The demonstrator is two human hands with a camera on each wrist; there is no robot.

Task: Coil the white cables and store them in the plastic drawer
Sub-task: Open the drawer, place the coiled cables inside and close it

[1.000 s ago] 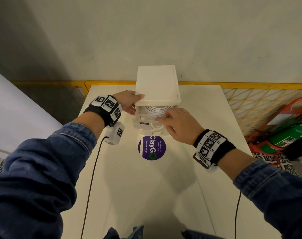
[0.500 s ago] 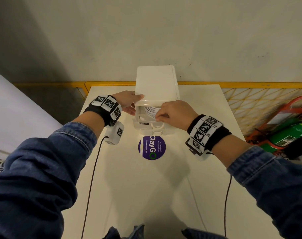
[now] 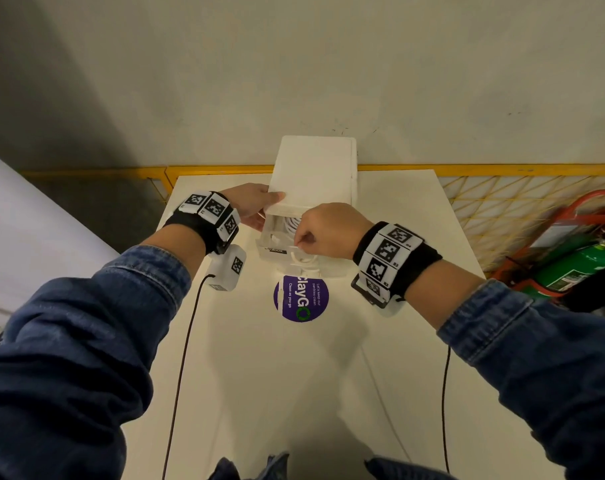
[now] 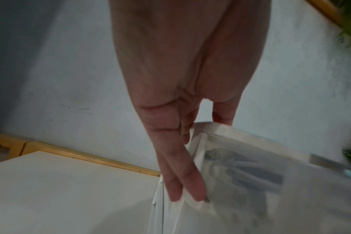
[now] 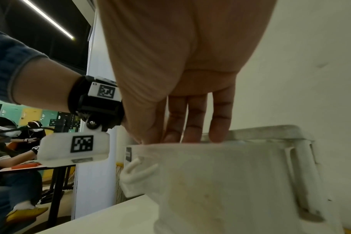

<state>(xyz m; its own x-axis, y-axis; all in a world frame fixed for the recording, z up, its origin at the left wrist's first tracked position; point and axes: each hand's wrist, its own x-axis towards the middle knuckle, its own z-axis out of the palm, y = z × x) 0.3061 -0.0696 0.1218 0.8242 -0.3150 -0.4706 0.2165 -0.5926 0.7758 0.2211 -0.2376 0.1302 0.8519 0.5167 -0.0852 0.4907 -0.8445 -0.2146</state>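
A white plastic drawer unit (image 3: 315, 171) stands at the table's far edge against the wall. Its drawer (image 3: 273, 247) is pulled out toward me, and a coiled white cable (image 3: 290, 223) lies inside. My left hand (image 3: 252, 206) grips the unit's left side, thumb over the top edge and fingers (image 4: 178, 158) flat along the side wall. The cable (image 4: 250, 172) shows dimly through that wall. My right hand (image 3: 325, 230) arches over the drawer (image 5: 220, 174). Its fingers (image 5: 196, 120) dip inside behind the front wall with the thumb at the wall's outer side. The fingertips are hidden.
A round purple sticker (image 3: 301, 298) lies on the white table (image 3: 277, 393) just in front of the drawer handle (image 3: 303, 263). A yellow railing (image 3: 502, 169) runs behind the table. A green fire extinguisher (image 3: 578, 268) stands low at the right. Black wrist-camera wires trail toward me.
My right hand lay flat across the drawer; its wrist has risen and the fingers have curled down into the drawer at its front wall. The left hand has stayed on the unit.
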